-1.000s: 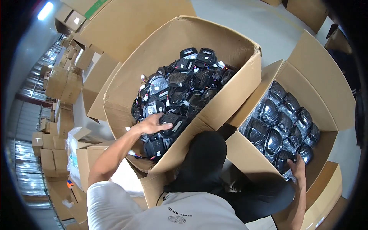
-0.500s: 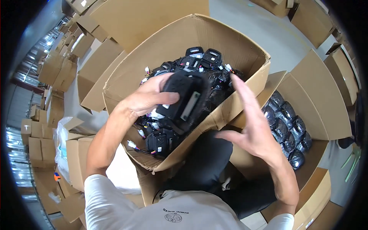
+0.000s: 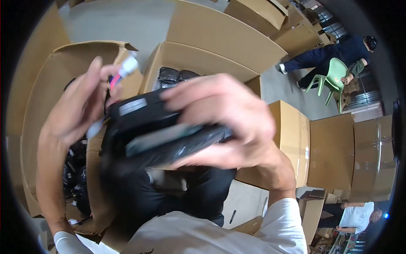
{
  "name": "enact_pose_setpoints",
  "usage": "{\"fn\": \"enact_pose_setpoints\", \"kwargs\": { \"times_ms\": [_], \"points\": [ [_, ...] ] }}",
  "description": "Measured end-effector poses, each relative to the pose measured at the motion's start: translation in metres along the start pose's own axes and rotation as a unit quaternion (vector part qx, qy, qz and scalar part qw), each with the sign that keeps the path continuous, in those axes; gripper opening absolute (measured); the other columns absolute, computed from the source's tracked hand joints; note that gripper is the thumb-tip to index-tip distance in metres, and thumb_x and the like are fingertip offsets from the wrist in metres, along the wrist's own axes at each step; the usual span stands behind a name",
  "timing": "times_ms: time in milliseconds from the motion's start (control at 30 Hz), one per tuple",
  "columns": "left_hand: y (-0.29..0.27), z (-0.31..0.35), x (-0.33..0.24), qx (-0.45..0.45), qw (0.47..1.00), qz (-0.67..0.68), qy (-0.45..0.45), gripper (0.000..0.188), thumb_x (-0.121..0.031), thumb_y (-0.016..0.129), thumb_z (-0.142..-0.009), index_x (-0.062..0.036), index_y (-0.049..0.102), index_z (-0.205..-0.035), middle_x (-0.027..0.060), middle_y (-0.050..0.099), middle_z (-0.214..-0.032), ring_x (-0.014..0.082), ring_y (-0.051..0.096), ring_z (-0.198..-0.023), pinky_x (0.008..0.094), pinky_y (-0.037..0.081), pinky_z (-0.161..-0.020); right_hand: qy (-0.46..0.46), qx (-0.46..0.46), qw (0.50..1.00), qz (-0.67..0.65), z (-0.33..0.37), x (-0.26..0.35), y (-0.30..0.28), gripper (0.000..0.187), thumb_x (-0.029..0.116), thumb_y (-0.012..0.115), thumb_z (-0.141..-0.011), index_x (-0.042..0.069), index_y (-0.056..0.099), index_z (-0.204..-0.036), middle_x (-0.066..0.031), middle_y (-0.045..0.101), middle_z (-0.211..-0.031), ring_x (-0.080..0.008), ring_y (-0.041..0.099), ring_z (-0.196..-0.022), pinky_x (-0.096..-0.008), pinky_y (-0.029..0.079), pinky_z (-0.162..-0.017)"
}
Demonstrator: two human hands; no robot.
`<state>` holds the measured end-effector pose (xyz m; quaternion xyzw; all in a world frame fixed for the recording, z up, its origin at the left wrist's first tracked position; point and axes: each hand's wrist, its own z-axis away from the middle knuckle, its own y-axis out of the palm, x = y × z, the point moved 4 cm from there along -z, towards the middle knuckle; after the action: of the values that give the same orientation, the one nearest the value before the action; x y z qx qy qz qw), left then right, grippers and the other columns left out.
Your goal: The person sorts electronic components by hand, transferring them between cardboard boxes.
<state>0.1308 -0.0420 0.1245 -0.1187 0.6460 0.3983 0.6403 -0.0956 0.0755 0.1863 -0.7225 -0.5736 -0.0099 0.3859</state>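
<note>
In front of me is a black plastic device point(image 3: 148, 116) with a pale label, smeared by motion. My right hand point(image 3: 230, 122) is closed round its right side, fingers over the top and thumb below. At its left end, my left hand point(image 3: 78, 106) pinches coloured wires point(image 3: 114, 80) that end in a white connector point(image 3: 129, 65). A second white connector point(image 3: 94, 128) hangs below the left palm. Under the left forearm, more black devices point(image 3: 76, 169) with wires lie in a cardboard box point(image 3: 40, 110).
Beyond my hands, another open carton point(image 3: 203, 55) holds several wrapped black bundles point(image 3: 169, 76). Closed cartons point(image 3: 292, 139) stand to the right. A person in dark clothes point(image 3: 338, 55) is by a green chair point(image 3: 336, 76) at far right; another in a white shirt point(image 3: 357, 218) is lower right.
My view has swung right, toward the carton of wrapped bundles. The device, earlier in my left hand, is now in my right. My left hand has moved to its wires.
</note>
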Motion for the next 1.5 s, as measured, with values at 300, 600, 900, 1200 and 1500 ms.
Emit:
{"fn": "enact_pose_setpoints", "kwargs": {
  "times_ms": [300,600,900,1200,1500],
  "points": [
    [-0.009,-0.040,0.024,-0.183,0.966,-0.180,-0.026,0.034,-0.027,0.062,-0.100,0.0002,0.061,-0.119,-0.0090,0.039,-0.070,0.0005,0.034,-0.054,0.0193,0.028,-0.049,0.721,0.053,0.668,0.175,0.321,-0.135,-0.141,0.055,0.037,0.083,-0.081,-0.009,0.068,-0.108,-0.0124,0.071,-0.093,-0.0169,0.065,-0.084,-0.0337,0.053,-0.074],
    [-0.003,-0.039,0.025,-0.228,0.963,-0.145,-0.011,0.037,-0.026,0.060,-0.101,0.0031,0.058,-0.124,-0.0084,0.040,-0.070,-0.0001,0.036,-0.055,0.0177,0.030,-0.049,0.612,0.315,0.619,0.379,0.362,-0.160,-0.050,0.065,0.038,0.074,-0.086,-0.004,0.052,-0.129,-0.0264,0.047,-0.141,-0.0420,0.052,-0.125,-0.0462,0.048,-0.101],
    [-0.084,0.082,-0.037,-0.423,0.861,-0.266,0.095,0.043,-0.029,0.062,-0.100,0.0033,0.058,-0.129,-0.0088,0.035,-0.069,0.0016,0.028,-0.055,0.0207,0.022,-0.051,0.476,0.506,0.652,0.304,0.338,-0.164,0.011,0.086,0.049,0.074,-0.082,-0.004,0.042,-0.143,-0.0247,0.043,-0.148,-0.0412,0.048,-0.132,-0.0467,0.047,-0.103],
    [-0.161,0.235,-0.024,-0.574,0.667,-0.471,0.063,0.035,-0.029,0.061,-0.100,-0.0018,0.067,-0.120,-0.0059,0.046,-0.068,0.0037,0.042,-0.060,0.0221,0.031,-0.053,0.504,0.444,0.708,0.218,0.279,-0.167,0.037,0.077,0.048,0.075,-0.081,-0.001,0.050,-0.135,-0.0237,0.053,-0.138,-0.0376,0.057,-0.122,-0.0484,0.049,-0.095],
    [-0.168,0.205,0.144,-0.171,0.697,-0.676,-0.169,0.052,-0.017,0.075,-0.080,0.0000,0.059,-0.127,0.0190,0.059,-0.120,0.0365,0.056,-0.116,0.0431,0.046,-0.097,0.360,0.426,0.771,0.307,0.343,-0.186,0.041,0.091,0.028,0.085,-0.067,-0.006,0.043,-0.140,-0.0280,0.060,-0.126,-0.0421,0.063,-0.109,-0.0464,0.053,-0.090]
  ]
}}
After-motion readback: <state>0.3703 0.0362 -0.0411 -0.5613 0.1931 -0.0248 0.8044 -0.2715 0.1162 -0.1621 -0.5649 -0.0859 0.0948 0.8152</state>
